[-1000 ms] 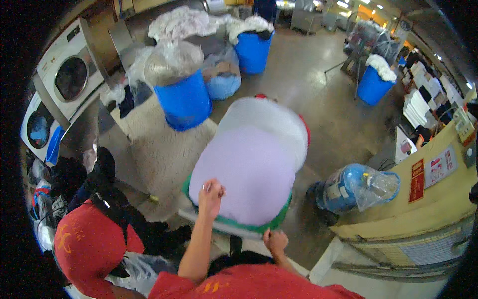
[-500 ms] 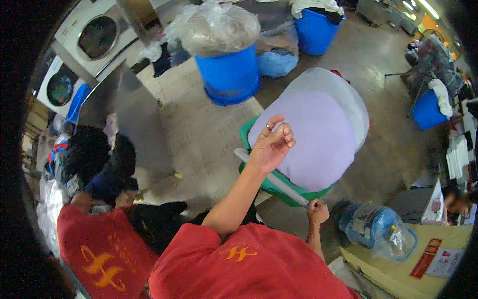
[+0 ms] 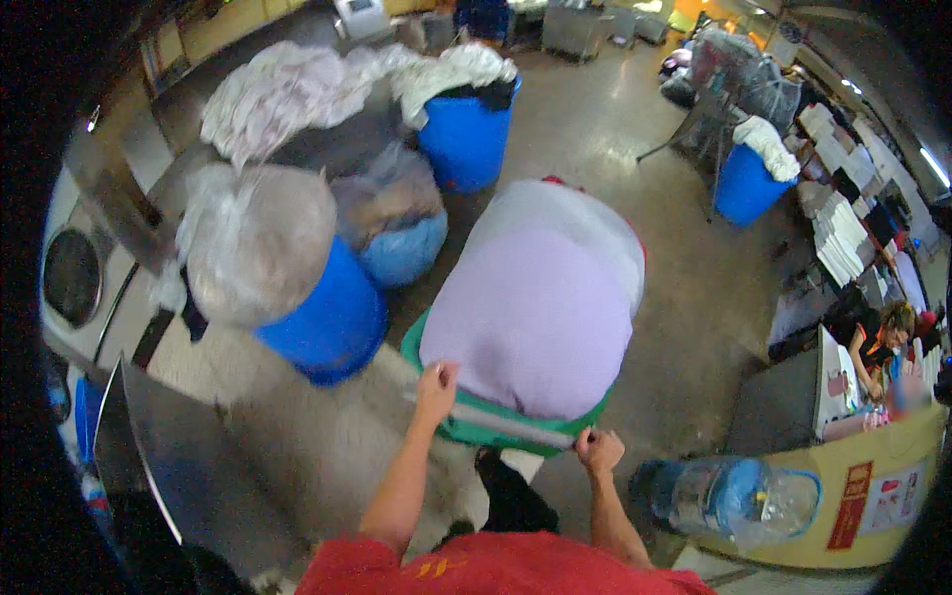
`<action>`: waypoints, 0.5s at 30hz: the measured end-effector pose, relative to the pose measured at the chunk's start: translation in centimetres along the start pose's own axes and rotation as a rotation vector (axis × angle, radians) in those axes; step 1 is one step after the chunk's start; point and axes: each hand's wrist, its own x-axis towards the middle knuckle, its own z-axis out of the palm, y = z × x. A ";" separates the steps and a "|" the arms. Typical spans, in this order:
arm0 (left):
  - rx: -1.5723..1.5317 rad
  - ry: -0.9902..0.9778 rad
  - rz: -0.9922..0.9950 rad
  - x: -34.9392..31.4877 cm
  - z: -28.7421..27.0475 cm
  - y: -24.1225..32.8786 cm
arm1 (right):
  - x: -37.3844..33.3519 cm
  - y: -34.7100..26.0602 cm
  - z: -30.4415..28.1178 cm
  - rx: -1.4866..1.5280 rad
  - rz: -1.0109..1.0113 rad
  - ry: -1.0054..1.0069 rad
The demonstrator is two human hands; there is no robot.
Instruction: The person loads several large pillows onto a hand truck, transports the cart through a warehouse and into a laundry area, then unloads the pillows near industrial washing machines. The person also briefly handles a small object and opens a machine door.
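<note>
A wheeled-cart-like green base carries a large, rounded lilac bundle, with a pale, plastic-wrapped bundle behind it. Along its near side runs a grey handle bar. My right hand is closed around the right end of this bar. At the other end, my left hand lies over the bar with fingers curled, close to the lilac bundle's near left edge. Whether those fingers grip the bar or something else is hidden.
Blue barrels stand left, another blue barrel behind. A filled clear bag sits between them. At right are a large water bottle, a cardboard sheet and a seated person. A metal panel is at left.
My left hand came down from above the lilac bundle to the bar's left end. My right hand stayed on the bar. The view swung right, and the red-shirted co-worker left it.
</note>
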 end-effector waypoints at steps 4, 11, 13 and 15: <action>0.288 0.105 0.106 9.7 5.3 -5.9 | 11.0 -0.4 3.8 0.119 0.097 0.002; 0.659 0.038 0.076 27.9 15.5 -3.7 | 30.1 0.5 9.5 -0.074 0.232 -0.107; 0.737 -0.003 0.020 33.0 18.3 -3.4 | 35.3 1.4 11.5 -0.033 0.203 -0.094; 0.741 -0.021 0.092 38.2 20.9 -3.4 | 40.4 2.0 13.7 -0.027 0.205 -0.069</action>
